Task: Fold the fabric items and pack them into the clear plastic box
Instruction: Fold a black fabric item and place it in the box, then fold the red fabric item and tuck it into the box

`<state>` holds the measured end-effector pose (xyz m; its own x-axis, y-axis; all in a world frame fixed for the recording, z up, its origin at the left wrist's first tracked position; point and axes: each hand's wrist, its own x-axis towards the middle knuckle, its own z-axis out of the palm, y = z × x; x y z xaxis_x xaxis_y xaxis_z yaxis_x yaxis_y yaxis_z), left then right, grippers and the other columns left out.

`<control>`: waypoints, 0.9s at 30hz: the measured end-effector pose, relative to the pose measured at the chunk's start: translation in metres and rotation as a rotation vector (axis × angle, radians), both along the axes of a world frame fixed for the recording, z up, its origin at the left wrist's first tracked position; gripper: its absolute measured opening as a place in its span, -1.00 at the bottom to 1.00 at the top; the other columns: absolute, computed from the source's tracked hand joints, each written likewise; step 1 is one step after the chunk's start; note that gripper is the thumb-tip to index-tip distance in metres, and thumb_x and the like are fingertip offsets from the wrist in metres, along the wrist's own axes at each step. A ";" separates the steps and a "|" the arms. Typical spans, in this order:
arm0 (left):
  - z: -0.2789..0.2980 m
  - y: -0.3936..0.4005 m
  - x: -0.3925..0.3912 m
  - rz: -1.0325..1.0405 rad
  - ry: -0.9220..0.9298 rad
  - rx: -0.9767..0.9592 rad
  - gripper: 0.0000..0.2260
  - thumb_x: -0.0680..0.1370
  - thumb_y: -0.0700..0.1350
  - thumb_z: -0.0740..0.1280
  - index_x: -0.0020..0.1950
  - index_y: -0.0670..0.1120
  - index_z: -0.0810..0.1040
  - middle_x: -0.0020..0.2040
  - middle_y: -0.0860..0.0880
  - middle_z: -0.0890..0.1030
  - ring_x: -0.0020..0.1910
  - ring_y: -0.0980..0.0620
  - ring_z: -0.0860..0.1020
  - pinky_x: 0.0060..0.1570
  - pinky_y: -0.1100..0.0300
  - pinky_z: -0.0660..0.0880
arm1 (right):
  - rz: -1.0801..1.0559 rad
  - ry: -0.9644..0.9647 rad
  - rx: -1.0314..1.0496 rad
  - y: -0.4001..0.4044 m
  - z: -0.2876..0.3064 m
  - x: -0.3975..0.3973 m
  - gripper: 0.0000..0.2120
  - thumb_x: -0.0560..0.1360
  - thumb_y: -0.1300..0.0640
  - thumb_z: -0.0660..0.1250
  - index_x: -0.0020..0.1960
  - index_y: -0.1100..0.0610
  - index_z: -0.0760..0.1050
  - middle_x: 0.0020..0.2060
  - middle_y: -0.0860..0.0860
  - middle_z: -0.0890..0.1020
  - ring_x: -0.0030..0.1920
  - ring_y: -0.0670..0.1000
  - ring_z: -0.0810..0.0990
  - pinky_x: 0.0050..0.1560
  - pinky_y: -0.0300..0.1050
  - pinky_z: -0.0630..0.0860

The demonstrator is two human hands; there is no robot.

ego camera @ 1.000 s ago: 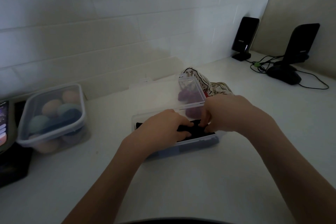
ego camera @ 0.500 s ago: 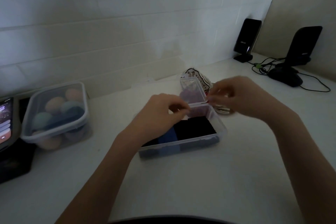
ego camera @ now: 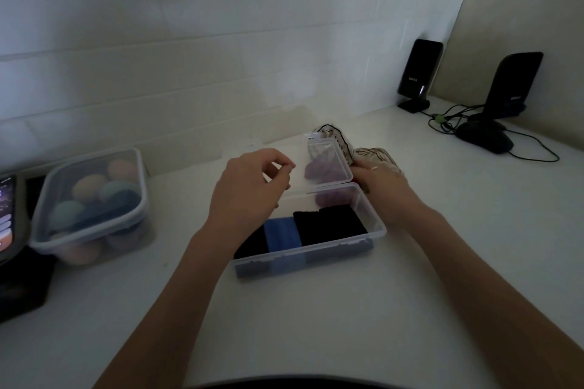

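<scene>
So our right hand is closing on the striped fabric at 1 o'clock of the clear box; left hand hovers loosely curled, empty. We'd fold it narrow for the back gap.

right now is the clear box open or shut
Open: the clear box has its lid standing up at the back, and folded black and blue fabric shows inside.
</scene>
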<state>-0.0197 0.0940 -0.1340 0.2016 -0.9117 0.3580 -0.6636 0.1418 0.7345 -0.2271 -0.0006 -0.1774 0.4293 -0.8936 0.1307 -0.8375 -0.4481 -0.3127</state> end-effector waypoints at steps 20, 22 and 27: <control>0.002 0.004 -0.006 -0.156 0.010 -0.068 -0.76 0.43 -0.01 0.41 0.10 0.11 0.55 -0.07 0.17 0.61 -0.16 0.20 0.57 -0.20 0.33 0.49 | -0.085 -1.094 -0.126 0.025 0.043 0.012 -0.71 0.58 0.13 0.21 -0.30 0.12 0.51 -0.46 -0.11 0.52 -0.42 -0.20 0.44 -0.31 -0.28 0.39; 0.004 0.005 -0.009 -0.268 0.076 -0.074 -0.54 0.40 -0.01 0.45 0.28 0.08 0.45 0.13 0.16 0.55 0.03 0.26 0.54 -0.11 0.40 0.51 | -0.001 -1.189 -0.021 0.039 0.053 0.020 -0.70 0.58 0.09 0.20 -0.29 0.04 0.56 -0.47 -0.12 0.60 -0.39 -0.19 0.53 -0.30 -0.32 0.47; 0.007 0.003 -0.010 -0.326 0.227 -0.105 -0.77 0.41 -0.12 0.44 0.04 0.04 0.60 -0.03 0.07 0.63 -0.02 0.15 0.59 0.04 0.16 0.56 | 0.121 -1.174 0.302 0.057 0.051 0.043 -0.64 0.43 -0.10 0.33 -0.24 0.21 0.60 -0.34 0.21 0.60 -0.27 0.10 0.55 -0.12 0.05 0.50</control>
